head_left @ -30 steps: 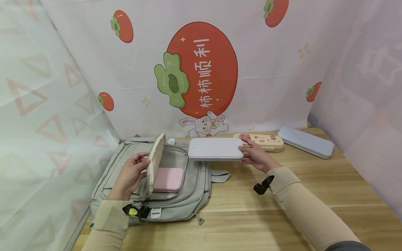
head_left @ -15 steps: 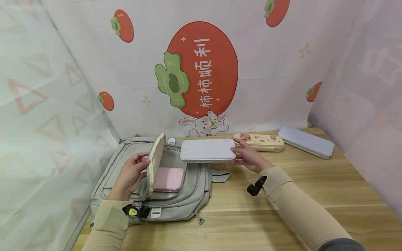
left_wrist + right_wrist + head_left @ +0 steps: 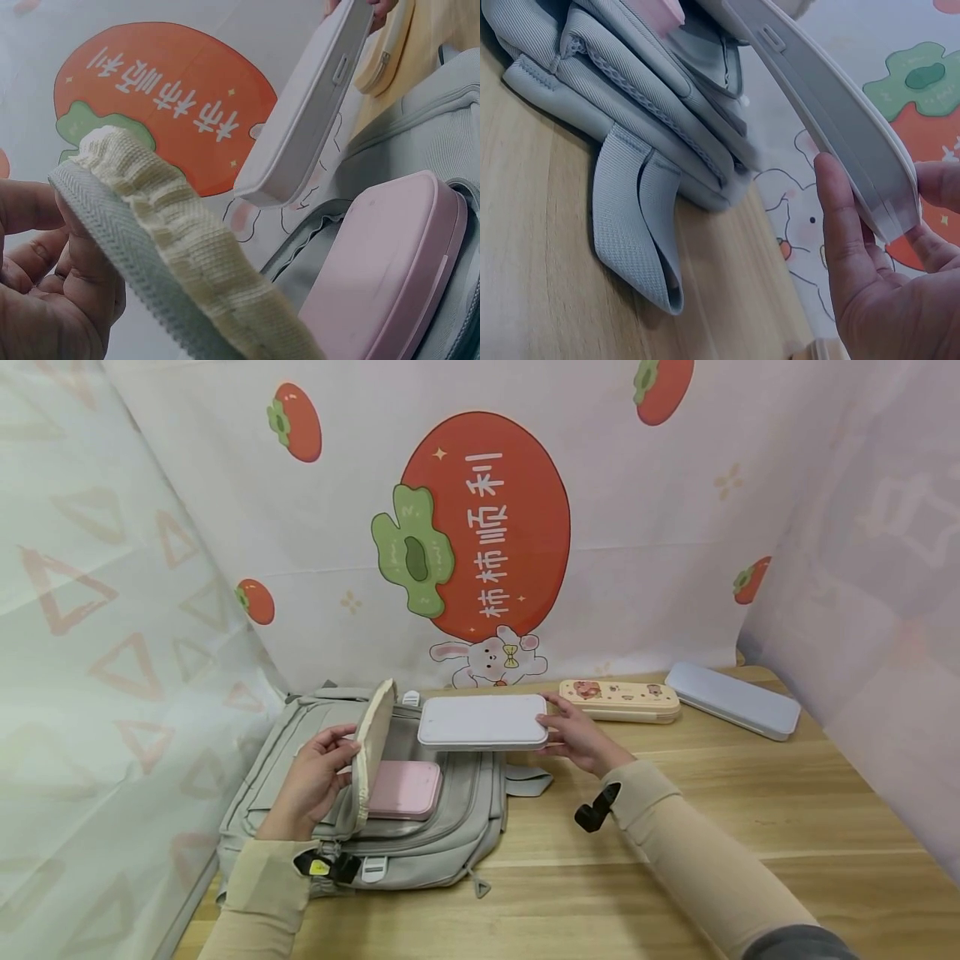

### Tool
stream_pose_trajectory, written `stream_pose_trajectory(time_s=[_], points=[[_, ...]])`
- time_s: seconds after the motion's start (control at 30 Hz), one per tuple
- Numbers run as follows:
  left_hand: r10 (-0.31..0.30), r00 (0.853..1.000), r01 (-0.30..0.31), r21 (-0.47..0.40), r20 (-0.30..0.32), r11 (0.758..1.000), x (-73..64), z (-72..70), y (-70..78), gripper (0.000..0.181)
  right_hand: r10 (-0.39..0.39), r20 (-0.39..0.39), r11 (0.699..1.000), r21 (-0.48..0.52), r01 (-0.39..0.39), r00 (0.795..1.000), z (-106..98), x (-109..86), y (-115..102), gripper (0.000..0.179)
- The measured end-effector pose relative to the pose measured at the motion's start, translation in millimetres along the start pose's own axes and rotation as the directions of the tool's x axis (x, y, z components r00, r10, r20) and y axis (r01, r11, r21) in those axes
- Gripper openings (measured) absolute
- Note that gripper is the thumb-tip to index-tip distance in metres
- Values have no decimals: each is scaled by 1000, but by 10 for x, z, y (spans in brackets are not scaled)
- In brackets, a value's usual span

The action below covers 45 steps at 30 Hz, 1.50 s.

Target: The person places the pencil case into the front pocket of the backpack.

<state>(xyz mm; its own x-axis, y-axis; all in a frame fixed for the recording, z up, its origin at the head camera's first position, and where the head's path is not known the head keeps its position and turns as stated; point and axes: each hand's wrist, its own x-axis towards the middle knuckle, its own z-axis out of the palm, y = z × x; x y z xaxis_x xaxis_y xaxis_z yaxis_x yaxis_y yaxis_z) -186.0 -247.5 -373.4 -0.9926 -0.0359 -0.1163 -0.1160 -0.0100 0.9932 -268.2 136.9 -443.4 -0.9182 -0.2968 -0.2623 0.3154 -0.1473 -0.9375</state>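
Observation:
A grey backpack (image 3: 285,777) lies on the table at the left with its front pocket unzipped. My left hand (image 3: 318,777) pinches the edge of the pocket flap (image 3: 375,735) and holds it raised; the zipper edge and cream lining (image 3: 187,232) show in the left wrist view. Inside the pocket rests a pink pencil case (image 3: 405,789). My right hand (image 3: 581,737) grips the right end of a white pencil case (image 3: 483,722), thumb on one face and fingers on the other. Held flat, the white case hangs over the backpack's upper right, above the pocket opening.
Behind my right hand a cream pencil case with printed figures (image 3: 626,702) lies on the wooden table (image 3: 637,877). Right of it is a light blue pencil case (image 3: 731,697). A grey strap (image 3: 528,781) sticks out from the bag's right side. Printed cloth (image 3: 645,527) hangs behind.
My right hand has carried the white pencil case left and slightly down, further over the backpack. My left hand has kept the flap raised in the same place.

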Motion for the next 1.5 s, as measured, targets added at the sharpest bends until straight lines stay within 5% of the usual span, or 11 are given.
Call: stream_pose_trajectory(time_s=[0.9,1.2,1.5], points=[[8,1000,-9,-18,-17,1000,-4,5,-37,20,44,-87,999,29,-42,995,392,119,158,59],[5,1000,-6,-45,-21,999,4,8,-49,23,64,-44,997,35,-62,997,512,148,191,57],[-3,1000,3,-40,-20,999,-1,-6,-50,22,84,-21,994,-74,-85,996,573,139,193,55]])
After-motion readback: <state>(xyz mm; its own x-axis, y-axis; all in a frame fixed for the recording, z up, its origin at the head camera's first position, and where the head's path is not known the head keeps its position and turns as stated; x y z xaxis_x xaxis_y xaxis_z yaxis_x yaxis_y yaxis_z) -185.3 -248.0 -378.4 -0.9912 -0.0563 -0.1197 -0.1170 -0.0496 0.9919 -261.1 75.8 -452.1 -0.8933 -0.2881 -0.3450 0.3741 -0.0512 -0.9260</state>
